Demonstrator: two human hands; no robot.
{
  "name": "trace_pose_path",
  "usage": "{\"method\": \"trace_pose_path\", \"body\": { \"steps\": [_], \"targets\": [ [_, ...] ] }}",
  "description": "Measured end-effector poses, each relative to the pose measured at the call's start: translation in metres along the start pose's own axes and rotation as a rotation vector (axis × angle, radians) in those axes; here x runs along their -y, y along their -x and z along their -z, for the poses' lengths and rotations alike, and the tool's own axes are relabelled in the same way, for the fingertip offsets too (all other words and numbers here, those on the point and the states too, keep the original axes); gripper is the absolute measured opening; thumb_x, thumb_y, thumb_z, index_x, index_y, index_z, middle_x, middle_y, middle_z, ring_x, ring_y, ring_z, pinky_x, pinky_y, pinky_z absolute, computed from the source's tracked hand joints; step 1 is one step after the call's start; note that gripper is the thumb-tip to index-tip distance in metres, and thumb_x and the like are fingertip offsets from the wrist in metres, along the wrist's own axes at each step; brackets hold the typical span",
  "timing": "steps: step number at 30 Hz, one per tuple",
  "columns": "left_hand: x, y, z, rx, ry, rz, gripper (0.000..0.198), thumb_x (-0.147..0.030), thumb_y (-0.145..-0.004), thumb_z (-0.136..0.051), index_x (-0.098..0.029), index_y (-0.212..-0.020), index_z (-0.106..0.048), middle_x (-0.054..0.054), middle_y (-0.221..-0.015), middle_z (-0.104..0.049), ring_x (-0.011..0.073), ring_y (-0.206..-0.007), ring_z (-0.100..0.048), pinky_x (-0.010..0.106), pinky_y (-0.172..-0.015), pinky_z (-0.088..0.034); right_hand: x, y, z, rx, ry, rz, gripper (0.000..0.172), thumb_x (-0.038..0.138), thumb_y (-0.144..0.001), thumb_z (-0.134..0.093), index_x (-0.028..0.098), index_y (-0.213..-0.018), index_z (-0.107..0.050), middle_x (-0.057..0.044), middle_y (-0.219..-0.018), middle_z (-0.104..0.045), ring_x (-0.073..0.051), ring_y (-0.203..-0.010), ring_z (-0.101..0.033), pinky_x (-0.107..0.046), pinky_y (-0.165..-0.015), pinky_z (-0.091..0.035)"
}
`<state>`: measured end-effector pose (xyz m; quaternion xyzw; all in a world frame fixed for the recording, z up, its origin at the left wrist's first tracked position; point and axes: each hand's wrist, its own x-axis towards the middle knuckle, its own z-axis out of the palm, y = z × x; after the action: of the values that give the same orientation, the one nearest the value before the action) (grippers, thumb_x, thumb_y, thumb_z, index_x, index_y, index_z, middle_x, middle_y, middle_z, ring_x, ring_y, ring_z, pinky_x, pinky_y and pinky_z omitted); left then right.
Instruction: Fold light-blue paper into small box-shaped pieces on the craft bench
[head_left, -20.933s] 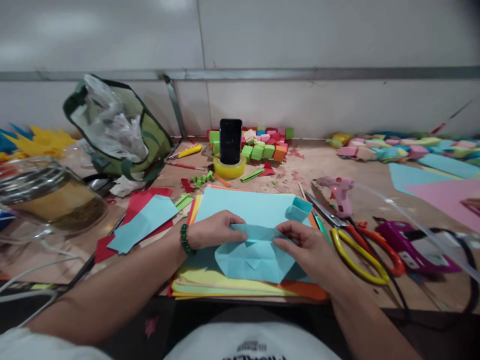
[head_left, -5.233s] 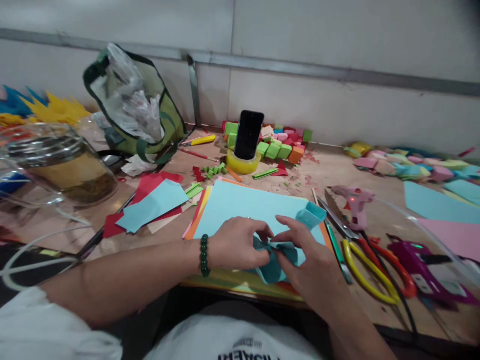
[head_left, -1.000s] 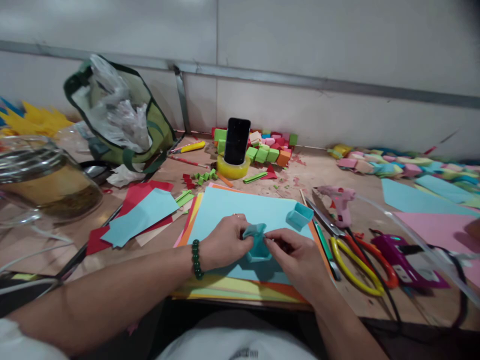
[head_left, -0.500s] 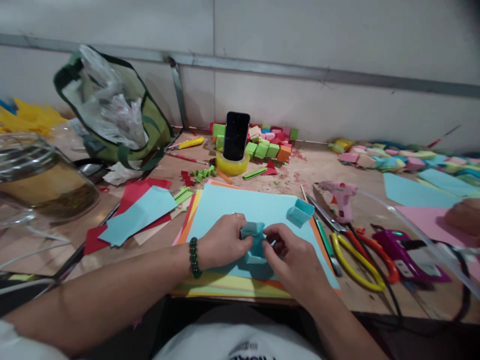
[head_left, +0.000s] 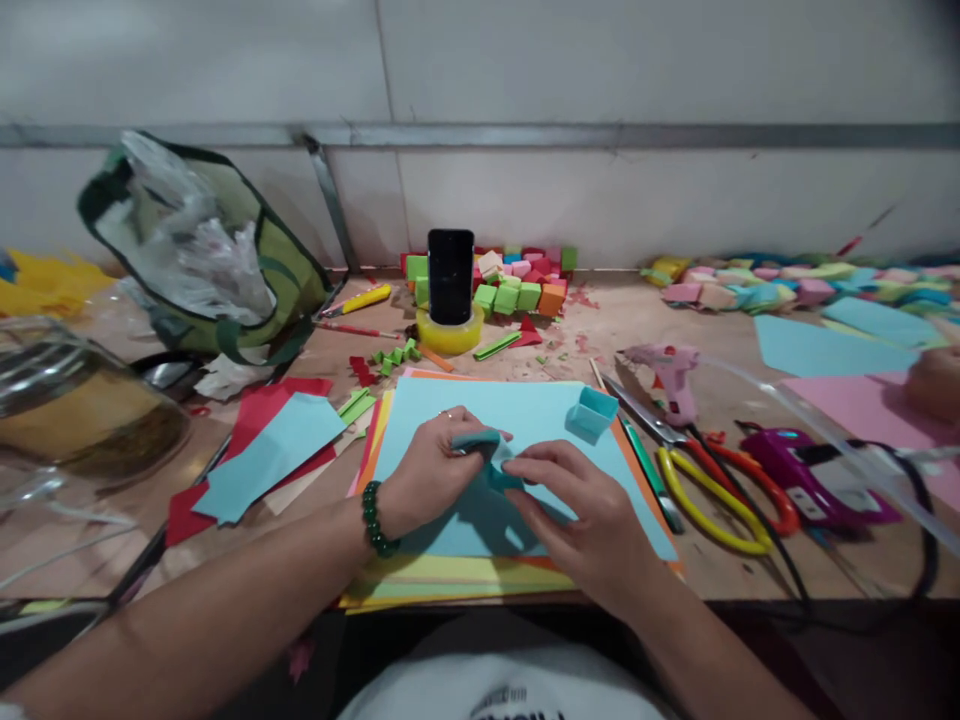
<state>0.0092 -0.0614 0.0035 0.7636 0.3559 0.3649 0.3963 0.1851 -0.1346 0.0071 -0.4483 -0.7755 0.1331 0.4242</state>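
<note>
Between my two hands is a folded piece of light-blue paper (head_left: 491,470), partly covered by my fingers. My left hand (head_left: 439,465), with a green bead bracelet at the wrist, grips its left side. On its right edge, the thumb and fingers of my right hand (head_left: 574,500) pinch the paper. Underneath lies a stack of coloured sheets (head_left: 420,400) with a light-blue one on top. A small open light-blue paper box (head_left: 592,413) sits on the stack's upper right, apart from my hands.
Right of the stack lie a green cutter (head_left: 649,475), scissors (head_left: 712,500), a pink glue gun (head_left: 673,375) and a purple device (head_left: 810,475). A phone (head_left: 451,275) stands in a tape roll (head_left: 450,330). Another person's hand (head_left: 934,385) is at far right; a glass jar (head_left: 82,400) is left.
The view has shifted slightly. The folded blue paper has turned and tilted in my hands, its upper part now leaning left. The other person's hand has moved up.
</note>
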Motion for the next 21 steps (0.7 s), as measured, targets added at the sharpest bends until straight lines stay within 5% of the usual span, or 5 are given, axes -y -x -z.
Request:
{"method": "trace_pose_path", "body": {
  "steps": [5,10,21],
  "targets": [
    [-0.005,0.005,0.003,-0.156,0.01,-0.194,0.032,-0.007,-0.08,-0.054,-0.021,-0.101,-0.073,0.003,-0.084,-0.055,0.0136,-0.079,-0.055,0.026,-0.072,-0.045,0.007,0.002,0.01,-0.135,0.018,0.114,0.027,0.006,-0.08,-0.062,0.018,-0.104,-0.063,-0.008,-0.099,-0.059,-0.015,-0.09,-0.061,-0.026,-0.073,-0.054],
    [-0.007,0.013,0.005,-0.14,-0.09,-0.338,0.043,-0.001,-0.078,-0.053,-0.025,-0.109,-0.069,0.003,-0.089,-0.054,0.0138,-0.082,-0.054,0.027,-0.076,-0.045,0.012,0.004,0.018,-0.26,0.098,0.153,0.025,0.005,-0.078,-0.062,0.022,-0.096,-0.061,-0.007,-0.096,-0.061,-0.016,-0.087,-0.062,-0.029,-0.076,-0.054],
    [-0.018,0.016,0.0,-0.082,-0.209,-0.333,0.028,-0.007,-0.077,-0.055,-0.017,-0.099,-0.07,0.0,-0.069,-0.053,0.0124,-0.065,-0.05,0.025,-0.062,-0.041,0.01,0.004,0.016,-0.113,0.192,0.227,0.029,0.007,-0.075,-0.058,0.021,-0.1,-0.065,-0.01,-0.103,-0.061,-0.019,-0.089,-0.058,-0.034,-0.076,-0.052]
  ]
}}
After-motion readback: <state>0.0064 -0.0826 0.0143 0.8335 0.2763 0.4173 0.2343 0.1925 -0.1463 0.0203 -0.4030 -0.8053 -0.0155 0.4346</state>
